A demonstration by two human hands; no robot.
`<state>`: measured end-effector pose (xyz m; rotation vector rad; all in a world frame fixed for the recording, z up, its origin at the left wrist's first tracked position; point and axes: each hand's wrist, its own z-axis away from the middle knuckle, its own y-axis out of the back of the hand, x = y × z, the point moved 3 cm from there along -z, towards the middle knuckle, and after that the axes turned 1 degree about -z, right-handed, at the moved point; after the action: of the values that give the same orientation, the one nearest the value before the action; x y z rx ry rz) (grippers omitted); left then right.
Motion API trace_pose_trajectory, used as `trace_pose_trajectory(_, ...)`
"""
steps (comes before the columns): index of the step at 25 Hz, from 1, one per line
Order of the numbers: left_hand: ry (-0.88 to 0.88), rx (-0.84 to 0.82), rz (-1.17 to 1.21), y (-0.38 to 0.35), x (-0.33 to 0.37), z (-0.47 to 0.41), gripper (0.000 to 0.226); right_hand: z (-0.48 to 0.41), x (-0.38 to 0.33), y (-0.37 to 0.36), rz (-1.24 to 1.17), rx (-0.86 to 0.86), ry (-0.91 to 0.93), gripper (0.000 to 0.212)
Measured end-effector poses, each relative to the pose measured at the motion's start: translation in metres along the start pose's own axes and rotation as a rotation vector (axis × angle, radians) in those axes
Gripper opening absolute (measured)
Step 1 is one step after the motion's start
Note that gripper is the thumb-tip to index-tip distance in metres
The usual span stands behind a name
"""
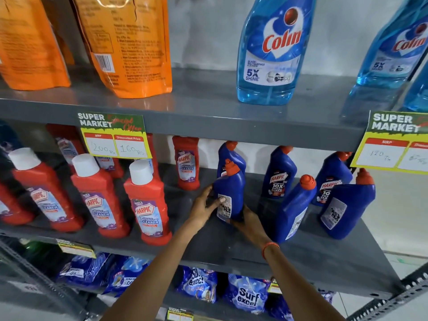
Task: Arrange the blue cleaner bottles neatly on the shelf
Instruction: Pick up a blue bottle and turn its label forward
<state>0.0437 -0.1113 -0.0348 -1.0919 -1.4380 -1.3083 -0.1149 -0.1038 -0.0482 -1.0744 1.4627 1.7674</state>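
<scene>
Several dark blue cleaner bottles with orange-red caps stand on the middle grey shelf (231,249). Both hands hold one blue bottle (231,191), its back label facing me: my left hand (205,208) grips its left side with the thumb on the label, and my right hand (249,222) cups its lower right. Directly behind it stands another blue bottle (231,152). To the right, a blue bottle (279,173) and a further blue bottle (333,174) face front at the back. In front of them a blue bottle (295,209) and a last blue bottle (347,207) lean with back labels showing.
Red bathroom-cleaner bottles (148,202) with white caps fill the shelf's left half. The top shelf carries orange pouches (129,42) and light blue glass-cleaner bottles (271,52). Price tags (114,137) hang from the upper shelf edge. Blue detergent packets (246,295) lie on the shelf below.
</scene>
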Motion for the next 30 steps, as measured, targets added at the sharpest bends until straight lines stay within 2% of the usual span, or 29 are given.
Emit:
trace_pose_trajectory(3, -0.011, -0.035, 0.034, 0.002, 0.004, 0.004, 0.05, 0.005, 0.0, 0.01, -0.04, -0.077, 0.047, 0.061)
trace_pose_trajectory(6, -0.012, -0.049, 0.182, 0.005, 0.021, 0.007, 0.038, 0.007, -0.005, 0.021, -0.162, -0.098, 0.093, 0.064)
trace_pose_trajectory(9, -0.041, 0.094, 0.363, 0.003, 0.035, 0.011, 0.03, 0.005, -0.014, 0.026, -0.19, -0.108, 0.12, 0.07)
trace_pose_trajectory(11, -0.061, 0.249, 0.43, 0.001, 0.04, 0.015, 0.019, 0.009, -0.024, 0.024, -0.134, -0.078, 0.156, 0.084)
trace_pose_trajectory(12, -0.068, 0.295, 0.429, 0.0, 0.041, 0.017, 0.013, 0.011, -0.027, 0.02, -0.08, -0.046, 0.164, 0.1)
trace_pose_trajectory(14, -0.062, 0.321, 0.388, -0.005, 0.043, 0.023, 0.011, 0.012, -0.027, 0.014, 0.05, 0.009, 0.14, 0.129)
trace_pose_trajectory(15, -0.059, 0.309, 0.37, -0.007, 0.046, 0.026, 0.013, 0.013, -0.027, 0.012, 0.08, 0.038, 0.127, 0.133)
trace_pose_trajectory(17, -0.062, 0.259, 0.386, -0.008, 0.05, 0.03, 0.011, 0.015, -0.025, 0.01, 0.035, 0.093, 0.139, 0.126)
trace_pose_trajectory(20, -0.03, 0.111, 0.471, -0.006, 0.053, 0.024, 0.009, 0.022, -0.032, 0.018, -0.125, 0.041, 0.199, 0.092)
trace_pose_trajectory(22, -0.036, 0.011, 0.475, -0.003, 0.05, 0.017, 0.03, 0.026, -0.034, 0.021, -0.193, -0.073, 0.214, 0.068)
trace_pose_trajectory(24, 0.015, -0.087, 0.5, -0.001, 0.053, 0.014, 0.036, 0.031, -0.033, 0.022, -0.261, -0.131, 0.206, 0.052)
trace_pose_trajectory(27, 0.017, -0.157, 0.43, 0.004, 0.055, 0.009, 0.037, 0.029, -0.03, 0.024, -0.285, -0.205, 0.162, 0.049)
trace_pose_trajectory(30, -0.048, -0.03, 0.289, 0.006, 0.05, 0.007, 0.039, 0.012, -0.025, 0.022, -0.237, -0.221, 0.116, 0.054)
